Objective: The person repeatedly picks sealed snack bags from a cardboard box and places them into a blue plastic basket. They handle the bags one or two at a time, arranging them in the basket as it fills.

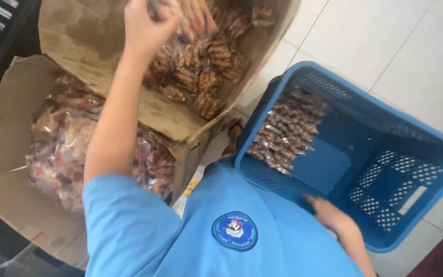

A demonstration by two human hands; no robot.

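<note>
head view, i'm looking down over a light blue shirt (221,236) with a round dark badge (235,231) on the chest. my left hand (147,23) is stretched up into the upper cardboard box (85,41), fingers curled tight around a clear packet of brown snacks (193,18) at the very top edge of the frame; part of the grip is cut off, but the fingers read as clenched on the plastic. that box is tilted toward me and full of more clear bags of brown twisted snacks (206,77), piled just below the hand.

a second cardboard box (1,154) sits lower left, under my forearm, packed with clear bags of reddish-pink snacks (62,149). the two boxes touch, the upper one leaning over the lower one's right side.

my right hand (326,210) is down inside the blue plastic basket (426,154), resting on its perforated floor near the closest wall, fingers loosely spread and flat, gripping nothing. the basket is tipped, its open side facing me. a neat row of small brown snack packets (288,131) is stacked against the basket's left wall, well apart from the right hand.

pale tiled floor (396,41) under the basket. a dark slatted thing in the top left corner, too cropped to tell.
</note>
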